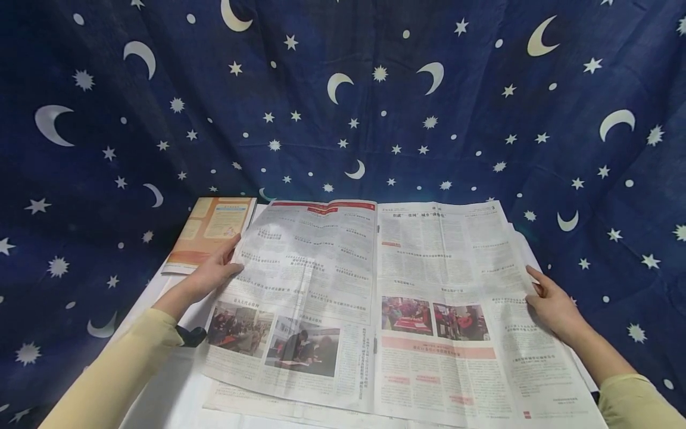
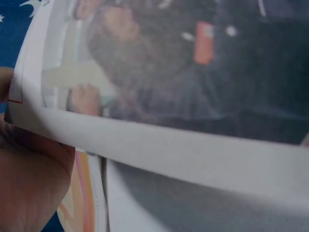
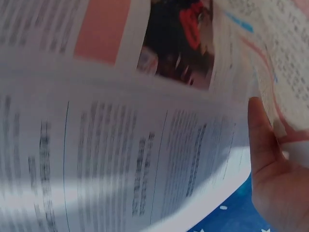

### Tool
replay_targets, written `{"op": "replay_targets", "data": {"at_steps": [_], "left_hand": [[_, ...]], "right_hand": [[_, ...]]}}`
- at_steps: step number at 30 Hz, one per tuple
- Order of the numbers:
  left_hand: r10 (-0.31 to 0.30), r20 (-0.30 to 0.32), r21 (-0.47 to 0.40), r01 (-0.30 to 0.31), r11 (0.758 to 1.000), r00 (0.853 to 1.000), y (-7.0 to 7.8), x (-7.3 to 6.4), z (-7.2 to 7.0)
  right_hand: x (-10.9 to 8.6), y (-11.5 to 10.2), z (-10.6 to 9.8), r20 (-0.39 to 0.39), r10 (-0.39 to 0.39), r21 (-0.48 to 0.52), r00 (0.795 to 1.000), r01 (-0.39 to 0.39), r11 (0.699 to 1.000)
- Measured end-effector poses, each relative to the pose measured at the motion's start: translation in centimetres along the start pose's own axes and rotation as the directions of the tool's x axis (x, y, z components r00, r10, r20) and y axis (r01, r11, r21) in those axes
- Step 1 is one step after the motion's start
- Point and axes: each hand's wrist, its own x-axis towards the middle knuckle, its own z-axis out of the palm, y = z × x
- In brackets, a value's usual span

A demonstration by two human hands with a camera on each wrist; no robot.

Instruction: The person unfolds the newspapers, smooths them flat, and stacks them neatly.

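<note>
An open newspaper point(image 1: 370, 310) is spread over a white table point(image 1: 166, 381), between the two hands. Its left edge is pinched by the left hand point(image 1: 211, 271), with the sheet caught between finger and thumb side in the left wrist view. Its right edge is pinched by the right hand point(image 1: 554, 307) (some of that hand's fingers are hidden by paper, so their exact lie cannot be told). The edges are presumably held on opposite sides because thin newsprint sags and creases readily; by such a hold the double page would be drawn flat. An orange booklet point(image 1: 211, 235) is laid at the far left, just beside the paper, probably so that the middle can be given over to the wide sheets.

One newspaper and one booklet are counted. Two facing pages are shown, with four photographs: two on the left page point(image 1: 302, 351) and two on the right page point(image 1: 461, 322). More sheets are seen beneath at the lower left (their number cannot be made out). Two pale yellow sleeves point(image 1: 123, 357) are worn, and one dark wrist device point(image 1: 192, 336) is seen at the left wrist. One navy cloth point(image 1: 343, 119), printed with moons and stars (too many to be tallied reliably), is hung behind, perhaps as a plain backdrop.
</note>
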Motion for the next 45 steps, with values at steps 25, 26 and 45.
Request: {"op": "replay_targets", "data": {"at_steps": [25,26,45], "left_hand": [[-0.149,-0.071,0.102,0.156,0.982,0.986,-1.4,-0.5,-0.4],[-0.16,-0.085,0.114,0.169,0.979,0.983,-1.4,-0.4,-0.4],[-0.102,-0.089,0.247,0.121,0.961,0.991,-1.9,-0.4,0.9]], "right_hand": [[-0.2,2.0,-2.4,0.27,0.168,-0.066,0.948,-0.156,0.986],[-0.2,2.1,-2.2,0.263,0.172,-0.063,0.949,-0.161,0.985],[-0.5,5.0,-0.6,0.047,0.252,-0.092,0.966,-0.247,0.965]]}}
